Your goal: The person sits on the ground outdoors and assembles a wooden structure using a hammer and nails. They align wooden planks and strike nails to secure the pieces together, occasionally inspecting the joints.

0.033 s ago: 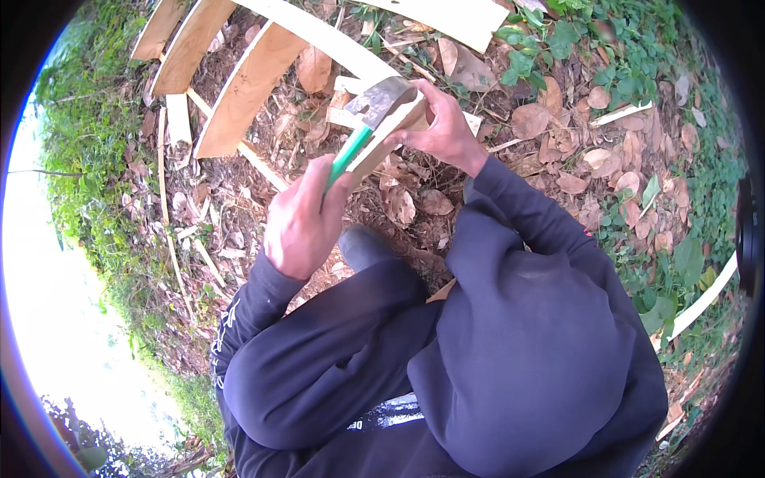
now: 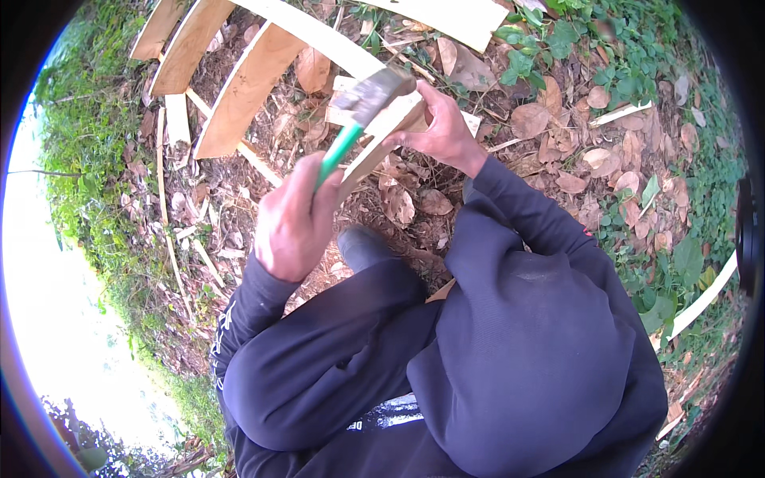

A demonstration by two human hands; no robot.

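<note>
A grey metal cleaver-like blade with a green handle is sitting high in the middle of the view, its flat blade lying across the upper end of a pale, narrow strip of split wood and its handle slanting down toward the lower left. The left hand is gripping the bottom of that green handle, fingers curled tight round it so that only a short length of green is showing above the knuckles. The right hand is closing round the pale strip just to the right of the blade, thumb and fingers pinching the wood and holding it tilted, its lower end pointing down toward a dark shoe. Both forearms are wearing dark navy sleeves and are rising from the lower edge.

Under the strip, the ground is showing as brown soil strewn with dry brown leaves and thin wood slivers. Up to the left, 3 broad pale wooden slats are lying side by side, joined at their upper ends to a long curved pale band. Another pale board is lying at the top edge. Green creeping plants are covering the ground on the right, where a thin white strip is lying, and grass is running along the left rim.
</note>
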